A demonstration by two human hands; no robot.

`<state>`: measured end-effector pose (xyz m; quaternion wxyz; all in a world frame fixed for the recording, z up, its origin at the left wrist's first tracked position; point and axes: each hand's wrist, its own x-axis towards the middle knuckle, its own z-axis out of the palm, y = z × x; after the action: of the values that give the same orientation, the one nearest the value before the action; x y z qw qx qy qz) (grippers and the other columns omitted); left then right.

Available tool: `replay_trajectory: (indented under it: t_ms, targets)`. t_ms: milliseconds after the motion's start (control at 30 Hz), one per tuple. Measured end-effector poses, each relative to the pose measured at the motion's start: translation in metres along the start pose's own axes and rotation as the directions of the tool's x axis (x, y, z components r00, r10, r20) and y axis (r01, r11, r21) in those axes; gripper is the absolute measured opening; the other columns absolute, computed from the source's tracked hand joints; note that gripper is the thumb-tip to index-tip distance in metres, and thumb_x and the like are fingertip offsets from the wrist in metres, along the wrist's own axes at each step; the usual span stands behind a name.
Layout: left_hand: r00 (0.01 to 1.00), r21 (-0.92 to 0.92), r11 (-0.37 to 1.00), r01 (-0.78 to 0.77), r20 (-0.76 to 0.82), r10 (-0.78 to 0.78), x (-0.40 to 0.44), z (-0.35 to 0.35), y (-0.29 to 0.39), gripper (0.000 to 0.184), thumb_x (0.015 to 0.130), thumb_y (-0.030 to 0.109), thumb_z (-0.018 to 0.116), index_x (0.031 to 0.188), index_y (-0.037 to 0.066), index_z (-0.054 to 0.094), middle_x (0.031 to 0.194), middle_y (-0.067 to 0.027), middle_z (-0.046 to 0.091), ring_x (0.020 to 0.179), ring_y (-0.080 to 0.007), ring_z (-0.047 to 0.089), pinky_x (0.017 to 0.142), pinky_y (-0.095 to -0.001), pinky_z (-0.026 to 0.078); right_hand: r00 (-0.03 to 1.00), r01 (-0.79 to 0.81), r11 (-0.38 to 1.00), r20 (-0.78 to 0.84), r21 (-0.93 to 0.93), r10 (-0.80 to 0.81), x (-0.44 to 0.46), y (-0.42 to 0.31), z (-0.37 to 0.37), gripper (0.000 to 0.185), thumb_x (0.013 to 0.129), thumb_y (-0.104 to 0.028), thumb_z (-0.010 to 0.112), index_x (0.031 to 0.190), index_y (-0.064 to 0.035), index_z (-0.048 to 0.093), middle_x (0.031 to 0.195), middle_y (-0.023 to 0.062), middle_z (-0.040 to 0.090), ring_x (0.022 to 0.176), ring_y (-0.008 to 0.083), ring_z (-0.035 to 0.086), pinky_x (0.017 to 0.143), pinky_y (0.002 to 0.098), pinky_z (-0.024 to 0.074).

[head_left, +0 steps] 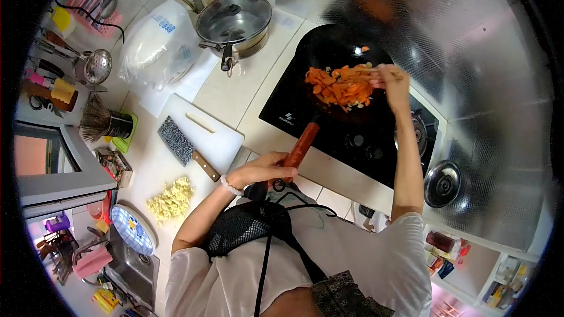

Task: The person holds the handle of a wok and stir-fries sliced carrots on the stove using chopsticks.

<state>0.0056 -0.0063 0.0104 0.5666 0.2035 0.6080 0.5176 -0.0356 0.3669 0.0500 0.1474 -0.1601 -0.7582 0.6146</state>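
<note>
My left hand [267,167] is wrapped round the reddish wooden handle [303,144] of a black wok [320,44] on the stove. Inside the wok lie sliced orange pieces [338,86] mixed with small pale bits. Over the wok's right side is my right hand [392,77], its fingers closed round something thin that reaches toward the orange pieces; what it is I cannot make out clearly. A cleaver [176,140] with a wooden handle rests on the white cutting board [226,135], to the left of the wok handle.
Pale yellow shredded food [170,199] lies on the counter near a blue-patterned plate [133,229] and the sink [150,270]. A glass-lidded pot [235,17] and a plastic bag [158,44] stand at the back. A black round lid [442,183] is on the right.
</note>
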Motion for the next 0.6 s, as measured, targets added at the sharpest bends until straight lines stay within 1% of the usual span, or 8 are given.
replay_trajectory:
  t_ms: [67,133,200,267,333,400,533,600]
  targets:
    - [0.999,0.002,1.000,0.021,0.035,-0.021,0.000,-0.001,0.001,0.053,0.086,0.044,0.065,0.112,0.000,0.054,0.088,-0.0024,0.058,0.078,-0.0088,0.051,0.062,-0.0231,0.042,0.987,0.075,0.997,-0.141,-0.009,-0.076,0.002,-0.019,-0.020,0.026,0.092,-0.022,0.058,0.088,0.0031,0.062,0.076,0.0097,0.065,0.060,0.0144,0.063,0.054,0.0249,0.0523]
    - [0.999,-0.010,1.000,0.023,0.036,-0.023,0.000,-0.001,0.001,0.053,0.086,0.044,0.065,0.113,0.000,0.054,0.087,-0.0025,0.058,0.077,-0.0086,0.052,0.061,-0.0230,0.042,0.957,0.093,0.988,-0.263,-0.122,-0.122,0.011,-0.013,-0.053,0.026,0.092,-0.021,0.058,0.087,0.0032,0.061,0.072,0.0101,0.064,0.056,0.0147,0.062,0.051,0.0244,0.0517]
    - [0.999,-0.024,0.999,0.023,0.036,-0.022,0.000,-0.001,0.002,0.052,0.086,0.044,0.065,0.113,0.000,0.054,0.087,-0.0025,0.058,0.077,-0.0085,0.052,0.060,-0.0229,0.042,0.957,-0.001,0.990,-0.287,-0.142,-0.041,0.016,0.002,-0.084,0.024,0.092,-0.020,0.058,0.087,0.0038,0.061,0.069,0.0108,0.064,0.051,0.0149,0.061,0.047,0.0246,0.0506]
    - [0.999,-0.040,0.999,0.022,0.032,-0.021,-0.001,0.000,0.003,0.053,0.086,0.043,0.065,0.115,0.000,0.054,0.087,-0.0030,0.059,0.078,-0.0088,0.053,0.062,-0.0229,0.043,0.977,-0.002,0.992,-0.212,-0.125,-0.025,0.008,0.007,-0.088,0.023,0.092,-0.017,0.057,0.085,0.0040,0.060,0.068,0.0117,0.063,0.050,0.0159,0.061,0.046,0.0257,0.0514]
    - [0.999,-0.025,0.999,0.027,0.025,-0.027,-0.001,0.000,0.004,0.053,0.086,0.042,0.065,0.116,-0.001,0.054,0.088,-0.0032,0.059,0.080,-0.0092,0.054,0.064,-0.0232,0.044,0.988,-0.089,0.996,-0.122,0.006,0.089,-0.007,0.003,-0.062,0.022,0.092,-0.016,0.056,0.082,0.0037,0.060,0.068,0.0122,0.064,0.050,0.0177,0.062,0.045,0.0273,0.0529]
    - [0.999,-0.006,1.000,0.030,0.015,-0.030,0.000,-0.001,0.003,0.054,0.086,0.042,0.065,0.116,-0.001,0.054,0.090,-0.0035,0.060,0.081,-0.0096,0.054,0.067,-0.0235,0.045,0.986,-0.133,0.990,-0.099,0.040,0.136,-0.009,0.015,-0.036,0.021,0.091,-0.015,0.055,0.084,0.0037,0.061,0.071,0.0134,0.065,0.052,0.0195,0.063,0.045,0.0283,0.0538]
    - [1.000,0.008,1.000,0.010,0.013,-0.010,0.004,-0.001,-0.002,0.056,0.086,0.041,0.066,0.118,-0.002,0.053,0.093,-0.0042,0.061,0.086,-0.0107,0.054,0.074,-0.0245,0.045,0.997,-0.013,0.974,-0.074,0.228,0.031,-0.003,0.034,0.017,0.020,0.092,-0.015,0.055,0.090,0.0044,0.062,0.077,0.0127,0.066,0.060,0.0181,0.066,0.054,0.0282,0.0542]
    - [1.000,0.022,1.000,0.019,0.018,-0.019,0.002,-0.001,0.000,0.055,0.086,0.040,0.066,0.118,-0.003,0.053,0.094,-0.0045,0.061,0.087,-0.0110,0.054,0.076,-0.0247,0.045,0.996,0.070,0.991,-0.071,0.117,-0.062,0.009,0.040,0.028,0.020,0.092,-0.015,0.056,0.092,0.0035,0.063,0.080,0.0108,0.066,0.066,0.0157,0.065,0.058,0.0272,0.0529]
